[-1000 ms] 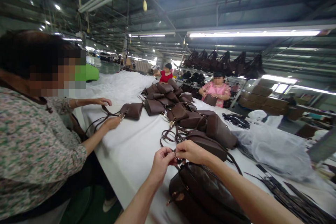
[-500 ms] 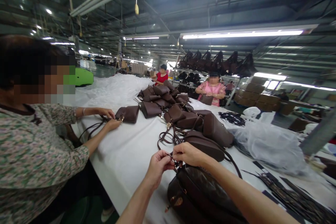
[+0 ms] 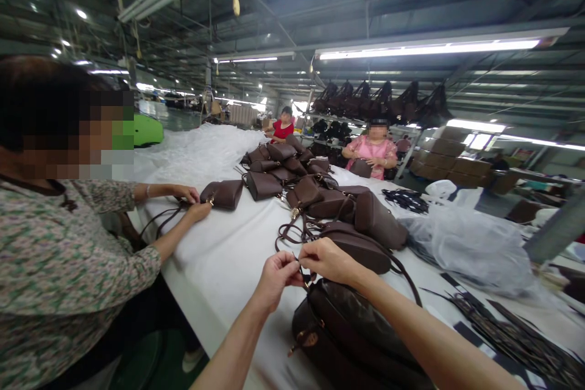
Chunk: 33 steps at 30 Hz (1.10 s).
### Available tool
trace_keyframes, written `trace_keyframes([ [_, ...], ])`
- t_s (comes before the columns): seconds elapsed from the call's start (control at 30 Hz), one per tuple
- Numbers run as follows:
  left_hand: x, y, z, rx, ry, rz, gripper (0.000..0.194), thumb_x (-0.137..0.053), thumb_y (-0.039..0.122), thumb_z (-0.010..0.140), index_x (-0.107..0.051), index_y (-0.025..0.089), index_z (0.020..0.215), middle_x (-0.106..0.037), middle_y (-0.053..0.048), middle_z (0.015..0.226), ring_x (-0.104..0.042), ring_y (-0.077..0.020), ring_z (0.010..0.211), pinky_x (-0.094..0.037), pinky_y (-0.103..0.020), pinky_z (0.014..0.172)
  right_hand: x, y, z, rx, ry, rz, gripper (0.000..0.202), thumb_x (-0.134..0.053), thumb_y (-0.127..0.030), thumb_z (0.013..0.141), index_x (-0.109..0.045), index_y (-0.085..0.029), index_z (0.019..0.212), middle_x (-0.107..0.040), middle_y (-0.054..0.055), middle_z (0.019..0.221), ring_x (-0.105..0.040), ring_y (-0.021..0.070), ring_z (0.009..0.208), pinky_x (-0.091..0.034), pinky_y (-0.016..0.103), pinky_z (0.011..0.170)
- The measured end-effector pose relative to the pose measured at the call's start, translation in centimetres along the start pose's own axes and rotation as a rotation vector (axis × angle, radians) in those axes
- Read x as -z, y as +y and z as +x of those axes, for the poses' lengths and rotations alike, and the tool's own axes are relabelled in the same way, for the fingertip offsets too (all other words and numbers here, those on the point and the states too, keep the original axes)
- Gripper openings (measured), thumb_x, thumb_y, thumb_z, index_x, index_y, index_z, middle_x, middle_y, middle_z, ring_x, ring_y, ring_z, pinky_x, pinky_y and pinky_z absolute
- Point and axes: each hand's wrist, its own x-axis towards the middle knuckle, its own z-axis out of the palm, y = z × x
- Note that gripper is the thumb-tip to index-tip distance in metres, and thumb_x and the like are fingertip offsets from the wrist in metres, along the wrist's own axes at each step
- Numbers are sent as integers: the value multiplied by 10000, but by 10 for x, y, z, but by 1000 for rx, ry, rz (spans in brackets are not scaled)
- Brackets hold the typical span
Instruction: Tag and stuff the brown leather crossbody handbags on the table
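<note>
A dark brown bag (image 3: pixel 351 341) with gold-coloured fittings stands at the near edge of the white-covered table. Over its upper left corner, my left hand (image 3: pixel 276 277) pinches a thin dark strap. My right hand (image 3: pixel 326 258) is closed on the same strap, its fingertips close to those of my left. The strap end between the fingers is small and partly hidden. Just beyond my hands lies another brown bag (image 3: pixel 356 247) with a long looped strap, in front of a heap of brown bags (image 3: pixel 283 164).
On the left a person in a flowered shirt (image 3: pixel 82 256) handles a small brown bag (image 3: pixel 223 195). Clear plastic (image 3: pixel 466 244) and dark straps (image 3: pixel 507 329) lie at the right. Two people stand beyond the table. White sheeting (image 3: pixel 201 152) covers its far left.
My hands have shifted slightly upward, still pinching the strap. The view has moved a little. The far person in pink has changed hand position on a brown bag.
</note>
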Motion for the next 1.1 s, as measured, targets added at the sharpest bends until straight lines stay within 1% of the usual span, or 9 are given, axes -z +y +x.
trace_keyframes([
  [0.17,-1,-2,-1,4,-10,-2,271,-766,316,596,-565,146,659,-611,8,535,-557,-106,484,-521,-264,538,-1,-2,2,31,-10,-56,153,-544,-118,747,-665,-154,661,-585,-22,556,-513,96,536,-342,188,529],
  [0.33,-2,0,-4,-9,-25,-23,237,-751,297,616,-574,145,657,-603,5,552,-553,-109,508,-502,-258,546,-3,1,3,33,-4,-105,136,-536,-112,731,-642,-157,658,-549,-32,551,-448,90,536,-296,200,528],
  [0.43,0,5,-7,-45,-13,-67,190,-716,269,629,-571,149,653,-627,-4,651,-568,-99,587,-465,-215,566,-1,4,2,16,6,-116,145,-517,-103,730,-611,-159,633,-526,-35,552,-423,88,544,-285,205,532],
  [0.53,2,10,-9,-54,8,-92,195,-699,277,624,-546,158,644,-667,-30,794,-603,-112,686,-457,-216,614,1,5,-1,-8,8,-106,150,-510,-97,731,-587,-162,619,-503,-40,543,-417,85,537,-291,201,524],
  [0.63,1,8,-10,-37,32,-39,213,-716,312,649,-573,156,663,-652,-27,711,-586,-122,637,-439,-228,578,1,3,-1,-33,-14,-66,140,-500,-114,750,-596,-168,663,-502,-49,534,-451,79,496,-322,179,485],
  [0.73,-4,2,-8,-49,48,28,210,-762,282,627,-610,138,646,-598,2,566,-529,-107,540,-403,-223,532,-1,1,1,-50,-36,-27,140,-490,-133,769,-593,-168,680,-516,-45,549,-497,79,476,-357,164,455],
  [0.8,-6,-2,-6,-68,62,52,209,-773,263,616,-608,136,608,-572,17,517,-500,-95,506,-387,-219,523,-2,1,2,-52,-40,-12,130,-500,-136,764,-584,-169,671,-517,-43,552,-511,82,481,-369,160,451],
  [1.0,-6,-8,-5,-66,88,20,197,-736,276,641,-587,149,618,-579,20,547,-522,-107,525,-415,-228,528,-2,3,0,-57,-33,6,125,-507,-147,762,-596,-169,677,-522,-42,550,-516,91,487,-365,170,463],
  [1.1,-5,-8,-8,-83,82,-39,161,-698,240,654,-568,154,615,-603,9,589,-536,-108,569,-409,-216,543,0,4,-1,-68,-28,6,135,-506,-152,762,-611,-169,679,-536,-33,553,-495,103,510,-360,194,500],
])
